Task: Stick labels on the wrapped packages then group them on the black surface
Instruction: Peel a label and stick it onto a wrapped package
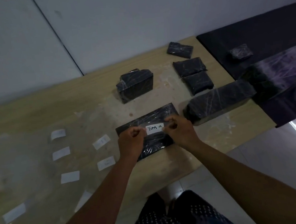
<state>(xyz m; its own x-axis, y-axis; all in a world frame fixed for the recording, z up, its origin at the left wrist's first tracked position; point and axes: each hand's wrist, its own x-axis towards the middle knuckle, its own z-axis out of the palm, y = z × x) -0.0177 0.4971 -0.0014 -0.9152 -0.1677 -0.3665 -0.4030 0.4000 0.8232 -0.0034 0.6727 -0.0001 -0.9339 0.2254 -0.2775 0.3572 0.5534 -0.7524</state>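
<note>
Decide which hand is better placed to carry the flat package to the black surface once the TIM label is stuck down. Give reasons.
The right hand, probably. The black surface lies on the right, and that hand already sits at the right end of the label on the flat package. The left hand would have to cross over.

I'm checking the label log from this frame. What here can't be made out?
Head view only:
- Writing on the loose white paper labels: too small, blurred.
- Large plastic-wrapped dark package: blurred, cut by right edge.
- Flat wrapped black package: near part hidden by left hand and right hand.
</note>
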